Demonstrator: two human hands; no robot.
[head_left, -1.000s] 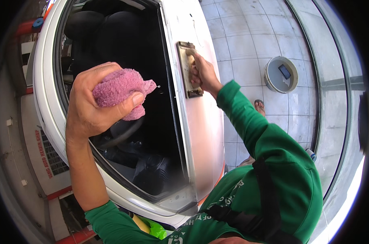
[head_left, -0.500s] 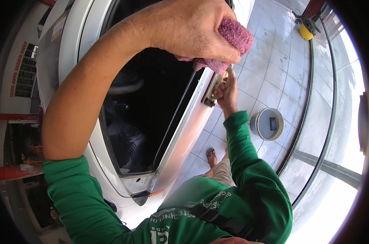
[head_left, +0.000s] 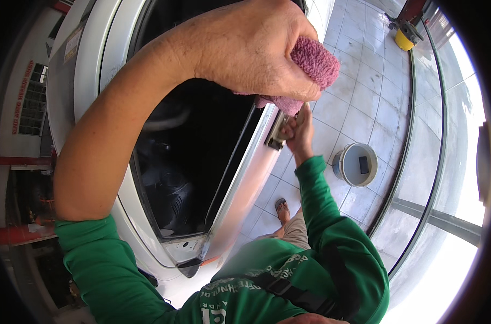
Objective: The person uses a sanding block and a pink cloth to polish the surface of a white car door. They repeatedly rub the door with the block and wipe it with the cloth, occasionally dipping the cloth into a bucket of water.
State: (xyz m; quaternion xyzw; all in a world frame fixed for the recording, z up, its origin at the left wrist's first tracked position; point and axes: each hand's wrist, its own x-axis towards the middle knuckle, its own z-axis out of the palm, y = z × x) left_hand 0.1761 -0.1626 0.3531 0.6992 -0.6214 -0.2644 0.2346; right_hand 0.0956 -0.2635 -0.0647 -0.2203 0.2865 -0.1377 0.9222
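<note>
1. Presently held: pink terry cloth (head_left: 316, 62), bunched, in the left hand (head_left: 251, 51); fingers clamped on it, some hidden behind the hand; raised over the upper part of the window opening (head_left: 196, 146) and its edge.
2. Hand sanding block (head_left: 275, 136), metal-ended, against the door panel (head_left: 246, 171) just beside the window opening; upper part hidden behind the cloth.
3. Right hand (head_left: 301, 134), fingers closed on the sanding block; forearm in a green sleeve (head_left: 326, 200).
4. Door panel: white with a pinkish, dull patch, part of a white car.
5. Bucket (head_left: 338, 166), pale grey, round, liquid inside showing a dark rectangular shape; on the tiled floor (head_left: 332, 116), right of the door.
6. Sandalled foot (head_left: 282, 209), between door and bucket.
7. Yellow container (head_left: 404, 41), dark-topped, at the floor's far end.
</note>
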